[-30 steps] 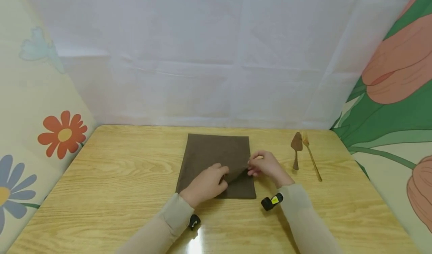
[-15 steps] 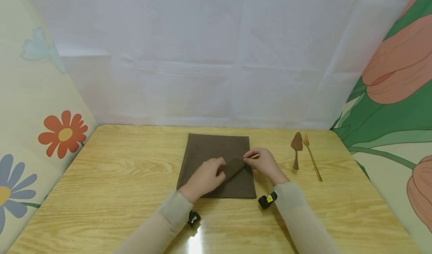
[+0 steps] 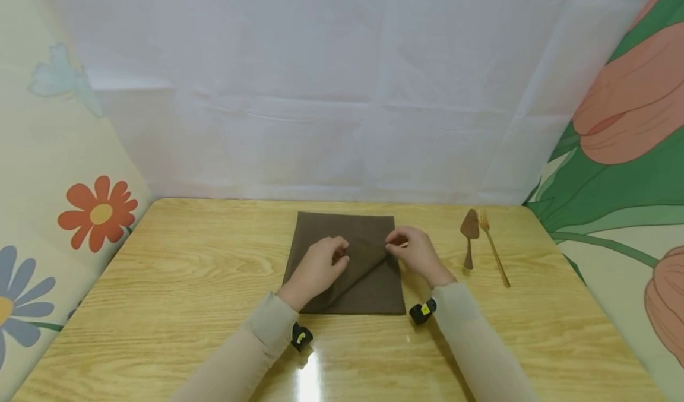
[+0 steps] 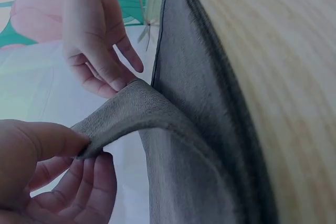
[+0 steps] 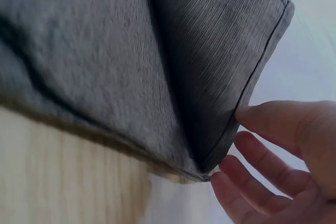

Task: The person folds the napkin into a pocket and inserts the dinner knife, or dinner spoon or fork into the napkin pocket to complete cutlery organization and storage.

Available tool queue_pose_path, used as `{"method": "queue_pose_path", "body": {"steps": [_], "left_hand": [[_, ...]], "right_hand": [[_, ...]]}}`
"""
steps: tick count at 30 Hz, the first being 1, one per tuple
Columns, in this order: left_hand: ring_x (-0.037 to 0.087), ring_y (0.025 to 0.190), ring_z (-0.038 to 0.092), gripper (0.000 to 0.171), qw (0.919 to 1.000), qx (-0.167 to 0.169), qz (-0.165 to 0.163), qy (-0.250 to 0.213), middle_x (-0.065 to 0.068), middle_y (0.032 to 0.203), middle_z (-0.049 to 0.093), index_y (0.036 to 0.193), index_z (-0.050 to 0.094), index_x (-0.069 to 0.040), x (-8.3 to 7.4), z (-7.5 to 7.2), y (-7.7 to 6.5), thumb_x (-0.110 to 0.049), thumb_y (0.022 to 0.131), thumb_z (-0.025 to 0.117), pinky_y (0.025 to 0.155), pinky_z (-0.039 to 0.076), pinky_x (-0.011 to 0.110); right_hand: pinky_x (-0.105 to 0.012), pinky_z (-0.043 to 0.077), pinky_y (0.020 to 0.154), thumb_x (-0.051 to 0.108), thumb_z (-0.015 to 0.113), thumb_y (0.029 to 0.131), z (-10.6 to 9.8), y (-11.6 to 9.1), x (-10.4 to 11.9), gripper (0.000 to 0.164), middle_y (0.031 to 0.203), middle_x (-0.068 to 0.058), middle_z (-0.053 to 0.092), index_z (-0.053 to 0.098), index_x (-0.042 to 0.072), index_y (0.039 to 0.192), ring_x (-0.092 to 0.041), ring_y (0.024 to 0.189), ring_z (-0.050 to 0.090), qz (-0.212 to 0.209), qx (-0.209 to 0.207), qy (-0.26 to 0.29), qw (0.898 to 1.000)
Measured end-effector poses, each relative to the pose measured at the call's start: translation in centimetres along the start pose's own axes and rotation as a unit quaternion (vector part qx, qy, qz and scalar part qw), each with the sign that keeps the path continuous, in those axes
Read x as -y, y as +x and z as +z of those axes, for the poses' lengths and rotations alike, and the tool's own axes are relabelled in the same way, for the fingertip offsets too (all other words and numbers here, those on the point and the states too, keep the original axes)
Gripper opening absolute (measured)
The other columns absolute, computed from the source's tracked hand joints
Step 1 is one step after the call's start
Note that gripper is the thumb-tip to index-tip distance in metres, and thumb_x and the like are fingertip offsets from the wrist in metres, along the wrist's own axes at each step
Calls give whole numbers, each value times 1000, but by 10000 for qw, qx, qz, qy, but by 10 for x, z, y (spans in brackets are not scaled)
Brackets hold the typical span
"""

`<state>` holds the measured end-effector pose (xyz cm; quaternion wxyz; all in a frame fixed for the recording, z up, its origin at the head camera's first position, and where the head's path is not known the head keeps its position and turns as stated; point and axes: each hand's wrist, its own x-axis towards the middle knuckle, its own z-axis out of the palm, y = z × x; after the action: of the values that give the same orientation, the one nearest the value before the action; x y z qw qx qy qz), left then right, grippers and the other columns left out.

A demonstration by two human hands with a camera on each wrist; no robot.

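Pinching a raised flap of the brown cloth [image 3: 366, 265], we use both grips. Our left grip [image 3: 315, 271] is closed to a narrow pinch, thumb against fingers, on an edge of the flap, as the left wrist view shows. Our right grip [image 3: 417, 256] is likewise nearly closed, with the thumb set on the stitched hem and the fingers behind it, near the right edge of the cloth. The cloth lies around the middle of the wood-grain table [image 3: 203, 271], directly before us; an edge of the flap runs diagonally from the near side toward our right grip, above a flat lower layer. Farther right, toward the rear of the table, we find a cake server [image 3: 470, 230] and, just beside it, a gold fork [image 3: 497, 253], tines directed away from us. We wear pale sleeves [image 3: 481, 342]. Behind the table, we see a creased white sheet [image 3: 320, 93].
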<state>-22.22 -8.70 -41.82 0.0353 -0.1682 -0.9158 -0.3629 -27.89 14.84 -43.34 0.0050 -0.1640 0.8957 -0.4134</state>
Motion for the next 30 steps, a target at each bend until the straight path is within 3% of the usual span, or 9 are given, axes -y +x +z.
{"method": "queue_pose_path", "body": {"steps": [10, 17, 23, 26, 30], "left_hand": [[31, 96, 68, 32, 9984, -350, -190, -400, 17, 106, 68, 125, 64, 6, 14, -14, 8, 1, 94, 68, 86, 58, 42], [35, 102, 66, 37, 9948, -597, -310, -761, 21, 111, 67, 130, 60, 6, 25, -28, 11, 1, 95, 67, 90, 56, 47], [38, 104, 67, 46, 9899, -1073, -292, -874, 23, 112, 67, 138, 52, -2, 34, -36, 16, 3, 95, 67, 91, 55, 50], [38, 103, 67, 44, 9866, -1315, -226, -939, 23, 113, 67, 135, 52, -3, 39, -40, 18, 5, 94, 66, 92, 55, 50], [38, 106, 66, 31, 9862, -1343, -207, -948, 22, 119, 67, 126, 61, -1, 44, -44, 20, 5, 96, 64, 93, 54, 52]], "right_hand": [[-44, 56, 92, 3, 70, 94, -2, 11, -3, 7, 102, -12, 71, 73, 1, 101, -30, 101, 66, -106, -153, 119, 9998], [-45, 56, 94, 4, 69, 96, -2, 24, -6, 9, 110, -14, 70, 73, 3, 104, -31, 110, 64, 119, -331, 394, 9986], [-44, 56, 94, 5, 70, 95, -1, 35, -3, 10, 111, -16, 70, 74, 0, 103, -33, 111, 64, 116, -652, 401, 9970], [-44, 57, 92, 2, 71, 93, 3, 40, -1, 9, 105, -18, 71, 73, -3, 100, -34, 106, 66, -98, -847, 396, 9956], [-44, 57, 92, 0, 70, 93, 7, 44, 2, 7, 103, -19, 72, 73, -3, 99, -34, 104, 66, -174, -1003, 422, 9939]]}}
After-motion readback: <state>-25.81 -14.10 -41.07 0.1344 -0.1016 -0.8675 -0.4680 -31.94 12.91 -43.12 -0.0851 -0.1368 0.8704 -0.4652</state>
